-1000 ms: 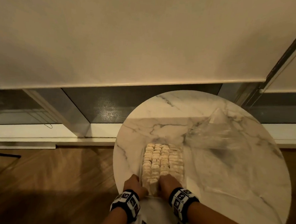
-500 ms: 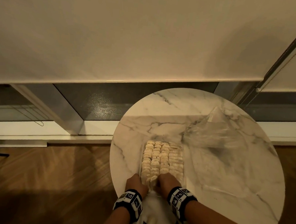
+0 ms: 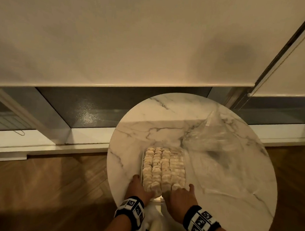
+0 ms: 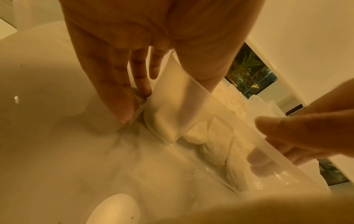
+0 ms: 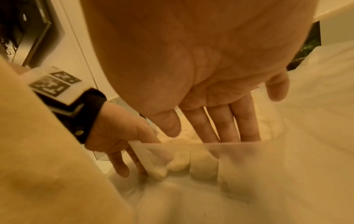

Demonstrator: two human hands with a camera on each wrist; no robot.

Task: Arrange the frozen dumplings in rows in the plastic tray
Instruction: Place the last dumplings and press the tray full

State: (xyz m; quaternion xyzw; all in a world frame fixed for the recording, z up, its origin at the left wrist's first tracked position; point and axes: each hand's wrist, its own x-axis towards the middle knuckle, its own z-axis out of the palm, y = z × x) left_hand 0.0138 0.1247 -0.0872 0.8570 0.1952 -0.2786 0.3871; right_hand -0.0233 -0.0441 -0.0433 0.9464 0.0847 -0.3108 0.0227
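Note:
A clear plastic tray (image 3: 142, 160) sits on the near part of a round marble table (image 3: 148, 118), filled with rows of pale frozen dumplings (image 3: 164, 167). My left hand (image 3: 141, 185) is at the tray's near left corner. It pinches the tray wall (image 4: 178, 109), thumb over the rim and fingers down the outside. My right hand (image 3: 179, 192) lies over the near right end. In the right wrist view its straight fingers (image 5: 226, 125) reach over the near wall (image 5: 210, 150) onto the dumplings (image 5: 203, 169).
A crumpled clear plastic bag (image 3: 208, 141) lies just right of and behind the tray, spreading over the table's right half. The table's near edge is under my wrists, with wooden floor (image 3: 56, 189) to the left. A window sill and roller blind stand beyond.
My hands were close together at the middle of the tray's near end. Now they have spread apart, the left to the left corner wall and the right toward the right side.

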